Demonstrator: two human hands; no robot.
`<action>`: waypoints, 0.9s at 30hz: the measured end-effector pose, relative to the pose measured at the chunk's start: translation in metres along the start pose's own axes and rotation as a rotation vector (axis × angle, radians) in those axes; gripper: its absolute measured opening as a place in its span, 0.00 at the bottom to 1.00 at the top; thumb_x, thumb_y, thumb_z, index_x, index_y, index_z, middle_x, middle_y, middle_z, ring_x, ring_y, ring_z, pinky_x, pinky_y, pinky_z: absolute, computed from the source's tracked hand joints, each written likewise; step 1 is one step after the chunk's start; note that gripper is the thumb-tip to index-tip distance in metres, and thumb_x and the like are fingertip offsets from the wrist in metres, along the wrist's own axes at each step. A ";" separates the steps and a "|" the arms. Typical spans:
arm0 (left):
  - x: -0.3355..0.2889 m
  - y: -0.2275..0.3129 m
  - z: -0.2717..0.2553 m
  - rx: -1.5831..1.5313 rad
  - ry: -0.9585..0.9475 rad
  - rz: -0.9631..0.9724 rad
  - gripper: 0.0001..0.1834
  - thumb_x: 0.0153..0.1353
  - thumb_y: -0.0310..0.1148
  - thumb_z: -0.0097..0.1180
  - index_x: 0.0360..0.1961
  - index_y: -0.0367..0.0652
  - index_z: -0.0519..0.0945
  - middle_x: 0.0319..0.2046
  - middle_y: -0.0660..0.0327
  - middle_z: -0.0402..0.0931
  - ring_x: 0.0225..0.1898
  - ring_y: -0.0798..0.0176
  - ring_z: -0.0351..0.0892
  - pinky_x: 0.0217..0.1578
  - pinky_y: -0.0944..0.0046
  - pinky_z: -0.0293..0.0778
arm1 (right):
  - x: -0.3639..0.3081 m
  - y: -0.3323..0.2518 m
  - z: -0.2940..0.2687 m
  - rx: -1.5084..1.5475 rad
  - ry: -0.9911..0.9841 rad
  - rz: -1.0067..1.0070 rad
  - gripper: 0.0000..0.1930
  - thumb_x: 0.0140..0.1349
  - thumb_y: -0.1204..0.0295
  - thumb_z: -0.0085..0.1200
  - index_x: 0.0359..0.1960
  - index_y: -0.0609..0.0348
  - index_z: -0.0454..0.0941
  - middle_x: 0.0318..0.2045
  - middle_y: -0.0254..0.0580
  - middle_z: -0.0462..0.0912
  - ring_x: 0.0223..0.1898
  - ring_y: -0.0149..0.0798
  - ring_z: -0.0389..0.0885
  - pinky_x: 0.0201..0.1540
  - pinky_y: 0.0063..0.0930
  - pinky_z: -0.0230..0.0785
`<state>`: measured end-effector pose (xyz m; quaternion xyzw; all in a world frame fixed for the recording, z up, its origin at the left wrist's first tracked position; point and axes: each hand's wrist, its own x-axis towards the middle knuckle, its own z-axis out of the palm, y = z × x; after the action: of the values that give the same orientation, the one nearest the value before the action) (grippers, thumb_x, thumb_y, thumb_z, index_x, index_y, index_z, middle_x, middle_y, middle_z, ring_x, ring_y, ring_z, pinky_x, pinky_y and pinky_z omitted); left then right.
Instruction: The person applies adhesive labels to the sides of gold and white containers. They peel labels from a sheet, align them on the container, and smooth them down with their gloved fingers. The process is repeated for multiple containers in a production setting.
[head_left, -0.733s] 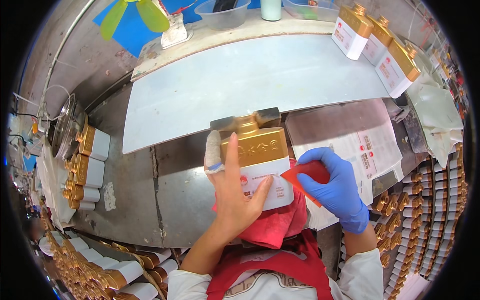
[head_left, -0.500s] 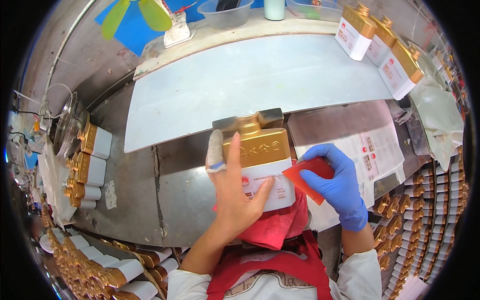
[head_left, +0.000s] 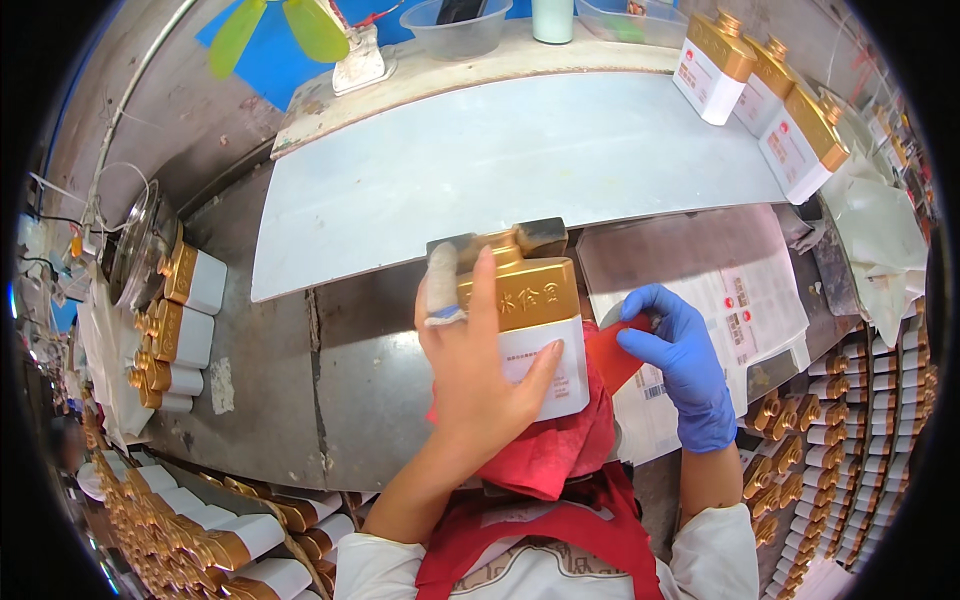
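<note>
A flask-shaped bottle (head_left: 528, 300), gold on its shoulder and neck and white below, lies tilted with its neck between two dark blocks (head_left: 541, 235). Red cloth (head_left: 545, 452) bunches under its base. My left hand (head_left: 478, 370) holds it in place, thumb across the white label and two fingers stretched toward the neck. One of those fingers wears a pale cover; the remaining ones are hidden. In my right hand (head_left: 672, 352), gloved in blue, a flat red scraper-like piece (head_left: 608, 358) is pinched between thumb and fingers, its edge by the bottle's right side.
Printed sheets (head_left: 735, 300) lie on the bench right of the bottle. A pale board (head_left: 500, 150) spans the back, with several bottles (head_left: 716, 68) at its right end. More stand at left (head_left: 186, 336). Packed rows of bottles flank me. A small green-bladed fan (head_left: 315, 30) stands behind.
The red piece has shifted from over the label's right part to the bottle's right edge, turning steeper. My left hand has slid slightly up and across the label.
</note>
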<state>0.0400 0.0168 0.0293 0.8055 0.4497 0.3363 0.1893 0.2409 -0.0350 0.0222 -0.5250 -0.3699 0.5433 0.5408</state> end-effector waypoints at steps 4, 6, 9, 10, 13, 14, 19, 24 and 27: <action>-0.001 -0.001 0.002 0.061 0.060 0.024 0.45 0.47 0.38 0.64 0.65 0.36 0.56 0.61 0.37 0.52 0.63 0.35 0.44 0.60 0.44 0.44 | -0.001 -0.002 0.007 -0.077 0.101 0.222 0.07 0.53 0.77 0.59 0.35 0.62 0.76 0.28 0.31 0.77 0.29 0.23 0.72 0.33 0.18 0.67; -0.006 -0.013 0.001 -0.011 0.102 0.008 0.45 0.47 0.38 0.64 0.64 0.36 0.57 0.61 0.37 0.52 0.63 0.35 0.44 0.60 0.44 0.44 | -0.002 0.008 0.023 -0.376 0.207 0.011 0.22 0.50 0.67 0.65 0.46 0.60 0.76 0.26 0.30 0.75 0.23 0.23 0.66 0.31 0.19 0.66; -0.024 -0.035 -0.006 -0.290 0.144 -0.124 0.37 0.57 0.33 0.57 0.64 0.33 0.56 0.62 0.41 0.53 0.64 0.45 0.51 0.62 0.51 0.48 | -0.005 0.010 0.038 -0.550 0.186 -0.059 0.33 0.47 0.62 0.67 0.56 0.58 0.70 0.28 0.33 0.72 0.25 0.25 0.66 0.30 0.21 0.66; -0.030 -0.041 -0.006 -0.401 0.152 -0.176 0.35 0.59 0.32 0.56 0.64 0.32 0.56 0.62 0.42 0.53 0.64 0.47 0.53 0.63 0.53 0.49 | -0.005 0.011 0.041 -0.589 0.174 -0.057 0.35 0.46 0.62 0.68 0.57 0.58 0.69 0.28 0.34 0.72 0.25 0.25 0.66 0.30 0.21 0.66; -0.043 -0.042 -0.001 -0.602 0.063 -0.235 0.35 0.63 0.30 0.51 0.66 0.30 0.50 0.64 0.44 0.53 0.64 0.53 0.56 0.62 0.59 0.52 | -0.001 0.021 0.045 -0.612 0.174 -0.086 0.37 0.46 0.61 0.67 0.60 0.58 0.67 0.27 0.35 0.71 0.25 0.26 0.66 0.30 0.21 0.65; -0.046 -0.041 0.002 -0.685 0.028 -0.264 0.36 0.63 0.30 0.51 0.66 0.30 0.48 0.64 0.44 0.52 0.64 0.54 0.56 0.62 0.59 0.52 | 0.001 0.025 0.045 -0.604 0.177 -0.098 0.38 0.47 0.61 0.67 0.60 0.58 0.67 0.26 0.35 0.71 0.25 0.26 0.66 0.29 0.21 0.65; -0.043 -0.036 0.011 -0.839 -0.004 -0.215 0.39 0.65 0.31 0.48 0.67 0.30 0.38 0.64 0.46 0.50 0.64 0.56 0.53 0.62 0.60 0.52 | 0.002 0.027 0.049 -0.570 0.190 -0.030 0.38 0.46 0.62 0.68 0.60 0.58 0.67 0.22 0.30 0.69 0.23 0.23 0.65 0.27 0.19 0.63; -0.042 -0.036 0.014 -0.829 -0.001 -0.200 0.39 0.66 0.32 0.46 0.67 0.29 0.36 0.65 0.45 0.47 0.65 0.55 0.51 0.63 0.60 0.48 | 0.003 0.026 0.050 -0.491 0.207 0.037 0.36 0.47 0.64 0.68 0.59 0.58 0.68 0.22 0.28 0.68 0.23 0.22 0.64 0.26 0.17 0.62; -0.041 -0.037 0.014 -0.809 0.017 -0.194 0.37 0.64 0.28 0.44 0.67 0.32 0.37 0.64 0.49 0.50 0.64 0.58 0.52 0.63 0.61 0.50 | 0.004 0.027 0.050 -0.475 0.209 0.032 0.36 0.47 0.64 0.67 0.59 0.58 0.68 0.22 0.28 0.68 0.23 0.21 0.64 0.27 0.16 0.63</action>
<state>0.0131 0.0009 -0.0184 0.6172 0.3565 0.4732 0.5178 0.1881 -0.0271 0.0045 -0.6962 -0.4209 0.3926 0.4290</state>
